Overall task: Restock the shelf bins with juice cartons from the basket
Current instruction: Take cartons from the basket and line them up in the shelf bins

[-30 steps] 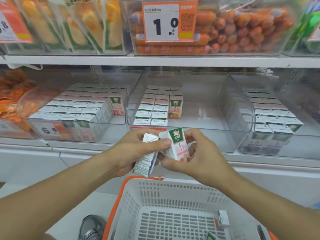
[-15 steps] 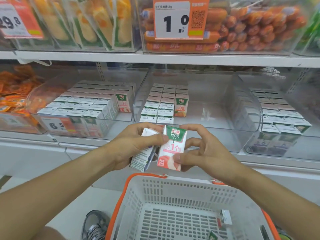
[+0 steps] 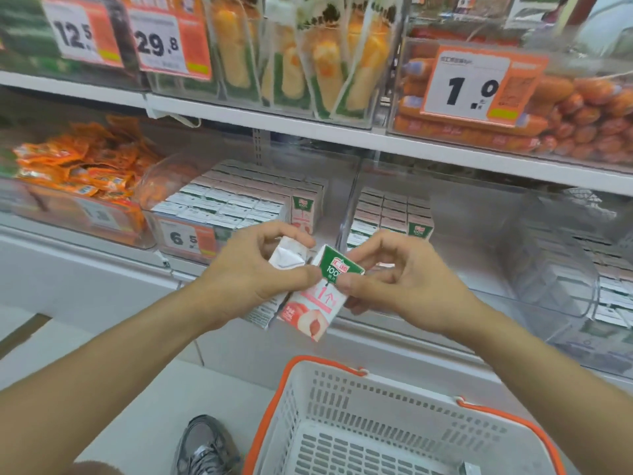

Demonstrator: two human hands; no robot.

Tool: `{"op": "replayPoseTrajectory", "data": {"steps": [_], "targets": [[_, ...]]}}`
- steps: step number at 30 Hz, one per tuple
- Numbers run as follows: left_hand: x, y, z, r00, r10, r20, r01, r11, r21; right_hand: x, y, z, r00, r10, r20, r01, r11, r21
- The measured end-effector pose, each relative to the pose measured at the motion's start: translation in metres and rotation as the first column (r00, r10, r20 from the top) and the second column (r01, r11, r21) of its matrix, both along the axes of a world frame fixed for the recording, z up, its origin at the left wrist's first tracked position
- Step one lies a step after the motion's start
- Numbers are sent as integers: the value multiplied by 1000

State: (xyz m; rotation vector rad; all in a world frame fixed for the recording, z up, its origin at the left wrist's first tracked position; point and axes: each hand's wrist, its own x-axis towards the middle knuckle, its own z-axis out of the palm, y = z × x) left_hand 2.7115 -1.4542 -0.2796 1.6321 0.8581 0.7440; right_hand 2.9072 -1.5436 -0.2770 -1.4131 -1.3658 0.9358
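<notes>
Head view. Two juice cartons in hand, held side by side and touching, in front of the lower shelf's front edge (image 3: 411,330) and above the basket (image 3: 284,399).

Left hand (image 3: 253,279) grips the white-sided carton (image 3: 286,260); most of that carton is hidden behind the palm, only its folded top and a strip of its lower side show. Right hand (image 3: 400,279) pinches the green-topped carton (image 3: 320,296) at its upper right corner, thumb on the front face. This carton is tilted, top leaning right; its print is partly legible ("100"), the rest too small to read.

Basket: white with orange rim, cut off by the bottom edge of the frame. One small item (image 3: 471,469) shows at its floor; kind cannot be told.

Lower shelf holds three clear bins with cartons. Left bin (image 3: 239,204): packed rows, count not readable through the blur. Middle bin (image 3: 394,210): three columns at its left side, partly hidden by the hands. Right bin (image 3: 582,269): cartons seen only through glare, cut off at the frame edge.

Four price tags visible: "12.5" (image 3: 82,32), "29.8" (image 3: 168,46), "1.0" (image 3: 476,87), and "6.5" (image 3: 186,238), the last partly hidden behind the left hand. One shoe (image 3: 205,447) on the floor, lower left.
</notes>
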Motion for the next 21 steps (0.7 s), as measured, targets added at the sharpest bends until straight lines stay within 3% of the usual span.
{"op": "replayPoseTrajectory", "data": {"steps": [3, 6, 10, 16, 21], "targets": [[-21, 22, -4, 969, 220, 116, -227, 972, 58, -17, 37, 10, 988, -103, 114, 91, 991, 103], [-38, 44, -13, 879, 453, 146, -461, 887, 21, -22, 78, 15, 914, -259, 312, 191, 954, 233], [-50, 50, -24, 876, 460, 144, -458, 888, -52, -19, 123, 27, 719, -301, 627, 163, 949, 269], [-45, 57, -33, 909, 397, 124, -397, 917, -22, -9, 190, 30, 465, -155, 872, 207, 976, 64], [-46, 59, -42, 920, 382, 84, -381, 924, -26, -2, 231, 23, 431, 64, 900, 314, 924, -217]]}}
